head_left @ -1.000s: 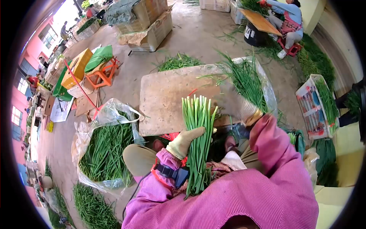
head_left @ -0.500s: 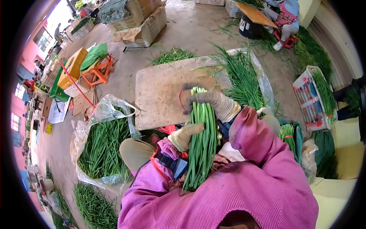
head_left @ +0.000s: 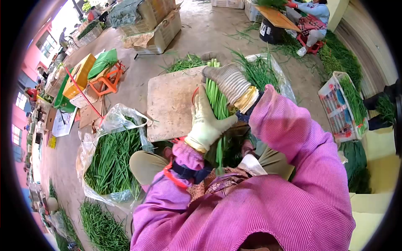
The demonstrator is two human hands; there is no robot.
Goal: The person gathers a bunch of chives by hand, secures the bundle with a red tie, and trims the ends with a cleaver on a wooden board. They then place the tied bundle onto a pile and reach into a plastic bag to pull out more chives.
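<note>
A bunch of garlic chives (head_left: 216,99), pale stem ends pointing away from me, is held over the near-right part of a worn wooden board (head_left: 169,104). My right hand (head_left: 229,81), in a striped grey glove, is closed around the bunch near the stem ends. Lower down, my left hand (head_left: 206,123), in a whitish glove, grips the bunch, its fingers along the left side and thumb across the right. A thin red tie (head_left: 195,95) curves up beside the left fingertips. Green leaves trail below the left hand toward my lap.
Left of the board stands a clear plastic bag (head_left: 83,157) of loose chives; another opened bag (head_left: 287,79) lies behind my right arm. Chive piles (head_left: 102,226) lie on the floor. A white crate (head_left: 335,108) stands at right. A person (head_left: 312,21) sits at upper right.
The bunch has moved away from my lap and over the board, its stem ends farther forward. My left hand has slid from its lower left side up to wrap it, close below my right hand.
</note>
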